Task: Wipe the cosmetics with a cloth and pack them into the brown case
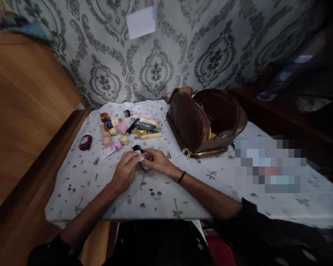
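My left hand [124, 170] and my right hand [160, 161] meet over the table, fingers closed around a small clear bottle [146, 169]. A black cap [137, 148] shows just beyond the fingertips; whether it is joined to the bottle I cannot tell. Something small and white [140, 157] sits between the fingers, partly hidden. Close to my left hand lie a pink-and-white tube [111, 150] and a round cream-coloured pot [124, 139]. Several other cosmetics are clustered behind them, among them a green-capped clear bottle [145, 126], a beige tube [107, 135] and a pink item [121, 128].
An unzipped brown leather bag [188, 123] stands at the back right. A dark red-brown container [85, 142] lies at the left. The printed white cloth [161, 207] covers the table. A wooden cabinet [24, 103] rises on the left; a blurred-out patch [270, 166] covers something at right.
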The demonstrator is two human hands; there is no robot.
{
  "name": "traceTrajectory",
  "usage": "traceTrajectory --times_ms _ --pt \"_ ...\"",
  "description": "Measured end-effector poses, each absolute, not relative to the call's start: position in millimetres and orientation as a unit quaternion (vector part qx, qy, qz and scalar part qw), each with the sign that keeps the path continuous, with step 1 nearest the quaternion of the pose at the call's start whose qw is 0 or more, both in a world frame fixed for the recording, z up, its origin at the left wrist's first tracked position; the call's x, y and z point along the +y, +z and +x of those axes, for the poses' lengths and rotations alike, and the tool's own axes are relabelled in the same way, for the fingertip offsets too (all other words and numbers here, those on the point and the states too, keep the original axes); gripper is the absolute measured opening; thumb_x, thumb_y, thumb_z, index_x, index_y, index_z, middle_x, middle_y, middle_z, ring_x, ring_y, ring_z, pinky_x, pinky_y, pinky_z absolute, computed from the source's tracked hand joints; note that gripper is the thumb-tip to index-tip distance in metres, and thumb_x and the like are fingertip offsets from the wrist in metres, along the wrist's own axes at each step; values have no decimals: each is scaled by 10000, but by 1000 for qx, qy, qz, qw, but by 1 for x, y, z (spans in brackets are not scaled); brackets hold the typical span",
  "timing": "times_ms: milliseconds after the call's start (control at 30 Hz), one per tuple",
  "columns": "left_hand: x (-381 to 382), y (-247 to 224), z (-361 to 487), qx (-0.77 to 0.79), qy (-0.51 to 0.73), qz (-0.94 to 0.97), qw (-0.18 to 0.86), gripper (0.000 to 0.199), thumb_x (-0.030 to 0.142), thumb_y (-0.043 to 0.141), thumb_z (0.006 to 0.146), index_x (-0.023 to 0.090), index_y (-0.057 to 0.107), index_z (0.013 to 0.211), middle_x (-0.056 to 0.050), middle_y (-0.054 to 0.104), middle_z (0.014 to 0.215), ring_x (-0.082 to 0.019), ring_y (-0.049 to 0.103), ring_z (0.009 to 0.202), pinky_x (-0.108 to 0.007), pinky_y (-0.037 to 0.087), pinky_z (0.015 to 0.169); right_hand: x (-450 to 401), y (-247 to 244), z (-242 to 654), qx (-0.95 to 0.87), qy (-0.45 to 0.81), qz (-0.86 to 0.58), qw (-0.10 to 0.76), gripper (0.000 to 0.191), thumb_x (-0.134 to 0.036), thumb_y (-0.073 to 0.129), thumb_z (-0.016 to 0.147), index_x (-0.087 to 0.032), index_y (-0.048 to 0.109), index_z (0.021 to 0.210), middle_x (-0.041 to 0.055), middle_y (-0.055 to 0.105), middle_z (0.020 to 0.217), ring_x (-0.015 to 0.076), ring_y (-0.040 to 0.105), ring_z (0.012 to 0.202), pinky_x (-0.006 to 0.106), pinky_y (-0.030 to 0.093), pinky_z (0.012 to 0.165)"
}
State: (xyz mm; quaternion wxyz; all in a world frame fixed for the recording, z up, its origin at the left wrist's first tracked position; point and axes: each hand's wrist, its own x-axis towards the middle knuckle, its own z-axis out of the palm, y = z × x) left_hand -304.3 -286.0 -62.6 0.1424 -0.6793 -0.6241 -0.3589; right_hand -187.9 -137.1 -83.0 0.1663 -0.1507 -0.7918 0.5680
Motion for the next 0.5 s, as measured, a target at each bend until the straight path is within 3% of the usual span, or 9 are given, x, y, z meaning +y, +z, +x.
traceTrajectory --times_ms 233,400,500 --pt "-296 -60 -312 -635 -387 -660 104 266 125 476 983 205 649 1169 -75 651 1077 -186 612 1020 -343 543 891 -144 -73 -184 -848 457 -180 198 530 -297 689 767 -191 642 1285 -32 597 705 128 509 600 241 375 585" --pt "-291 -63 -325 -670 -390 -623 104 251 172 484 985 202 656 1165 -77 657 1103 -200 627 1053 -366 539 931 -148 -62 -178 -895 358 -175 199 466 -316 676 821 -233 622 1276 42 722 1047 206 645 872 287 449 747" --pt "-287 -65 -331 -687 -381 -611 95 247 193 477 988 193 663 1150 -81 663 1097 -207 633 1047 -376 537 938 -151 -59 -178 -918 310 -189 158 414 -368 666 858 -235 625 1248 58 713 1088 225 652 927 300 453 767"
